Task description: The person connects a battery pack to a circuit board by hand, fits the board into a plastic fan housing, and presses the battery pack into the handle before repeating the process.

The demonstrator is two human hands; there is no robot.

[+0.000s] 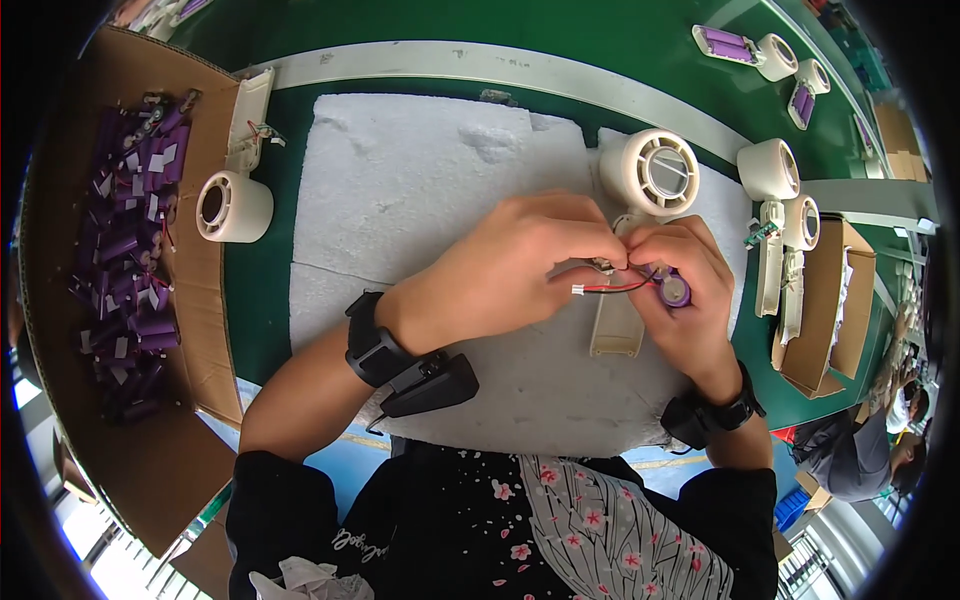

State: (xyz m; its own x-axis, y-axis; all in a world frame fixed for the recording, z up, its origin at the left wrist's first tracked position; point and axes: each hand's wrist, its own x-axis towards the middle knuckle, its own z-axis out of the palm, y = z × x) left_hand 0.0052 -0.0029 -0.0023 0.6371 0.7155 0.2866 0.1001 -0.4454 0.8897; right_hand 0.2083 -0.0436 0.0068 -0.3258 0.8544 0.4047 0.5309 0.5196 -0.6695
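Over a white foam pad (pixel 410 180), my two hands meet at the fingertips. My right hand (pixel 692 275) is closed around a purple battery pack (pixel 674 290), whose round end faces me. Red and black wires (pixel 625 288) run from the pack to a small white plug (pixel 578 289), hanging free below my left fingers. My left hand (pixel 530 255) pinches the wires near the pack; a small metallic part (pixel 602 265) shows under its fingertips, its kind unclear. Beneath my hands lies a cream handle shell (pixel 617 328), partly hidden, near a round cream fan-like head (pixel 650 172).
A cardboard box (pixel 205 290) of wired purple battery packs (pixel 135 240) stands at left, beside another cream unit (pixel 235 207). At right are more cream units (pixel 768 168) and a smaller cardboard box (pixel 850 310). Several battery-fitted units (pixel 728 45) lie on the far green surface.
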